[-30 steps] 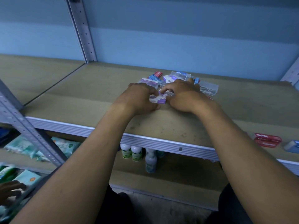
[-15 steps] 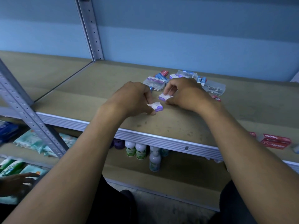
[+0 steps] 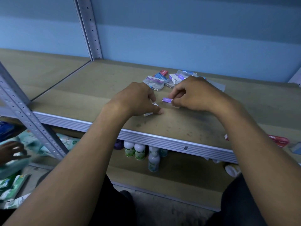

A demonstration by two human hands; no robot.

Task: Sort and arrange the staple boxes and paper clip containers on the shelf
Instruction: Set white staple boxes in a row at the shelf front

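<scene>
On the brown shelf board [image 3: 187, 121], my right hand [image 3: 195, 93] pinches a small purple staple box [image 3: 167, 100] by its right end. My left hand [image 3: 138, 98] covers a small white staple box [image 3: 149, 113], fingers curled down on it; only its edges show. Behind the hands lies a heap of stationery: a clear paper clip container with a purple label [image 3: 154, 83], blue and red staple boxes [image 3: 161, 75], a white-purple box [image 3: 176, 78] and another clear container [image 3: 187, 72].
Red staple boxes [image 3: 278, 140] lie at the shelf's right front. A grey upright post [image 3: 89, 28] stands at the back left, a slanted one [image 3: 31, 118] at left. Bottles [image 3: 138, 150] stand on the lower shelf. Another person's hand [image 3: 11, 151] reaches among wipe packs at lower left.
My hands have drawn apart: the right one carried the purple box to the right, the left one slid the white box toward the front edge. The view moved closer.
</scene>
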